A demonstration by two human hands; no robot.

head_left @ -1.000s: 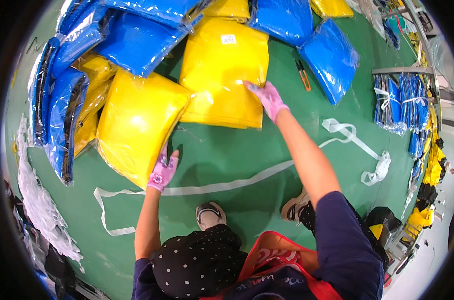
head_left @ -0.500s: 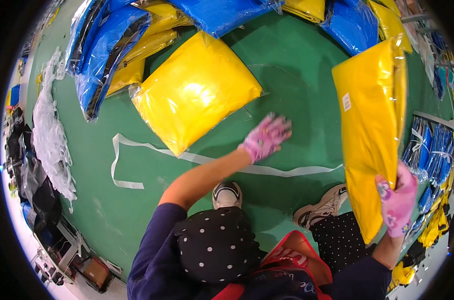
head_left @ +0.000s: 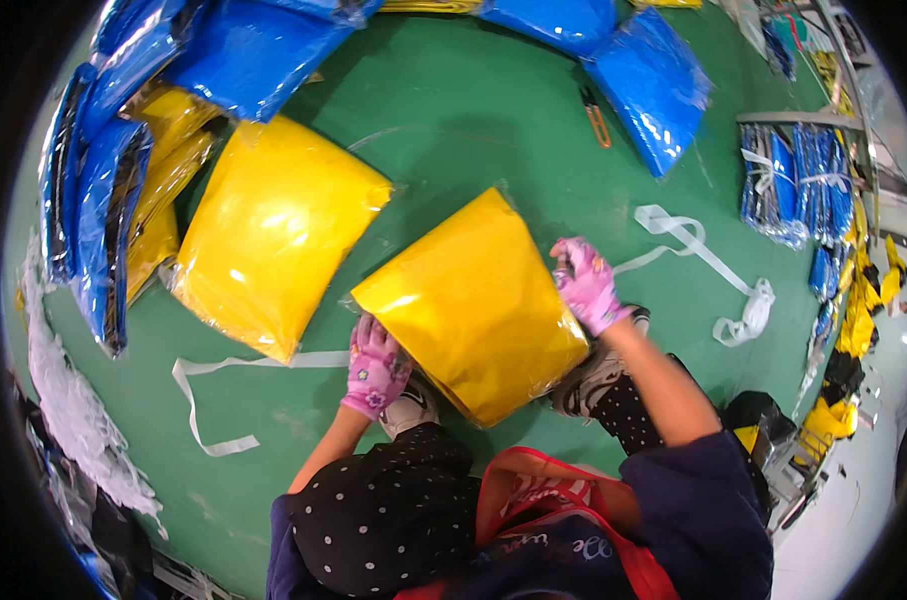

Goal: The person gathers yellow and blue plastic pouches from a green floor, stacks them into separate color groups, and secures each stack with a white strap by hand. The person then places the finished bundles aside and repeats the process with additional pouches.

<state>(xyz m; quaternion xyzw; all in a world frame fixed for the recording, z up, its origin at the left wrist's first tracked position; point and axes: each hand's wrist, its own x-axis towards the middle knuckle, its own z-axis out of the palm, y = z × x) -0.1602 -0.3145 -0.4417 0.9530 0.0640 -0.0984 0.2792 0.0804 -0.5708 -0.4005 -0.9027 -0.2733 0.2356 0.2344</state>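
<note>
A folded yellow sheet packet in clear plastic lies tilted in front of me, over the white strap on the green floor. My left hand, in a pink flowered glove, closes on the packet's left edge, with its fingertips partly hidden there. Beside the right edge is my right hand, in a matching glove, its fingers loosely bent and apart. Whether it touches the plastic is hard to tell. A second yellow packet lies flat to the left. The strap comes out again at the right, ending in a loose bundle.
Blue packets and more yellow ones are heaped at the far left. Another blue packet lies at far right, beside orange-handled snips. Tied blue bundles stand right; white straps pile up at left.
The yellow packet went from upright in my right hand at the right to lying in front of me. My left hand moved to its left edge. The view shifted rightward.
</note>
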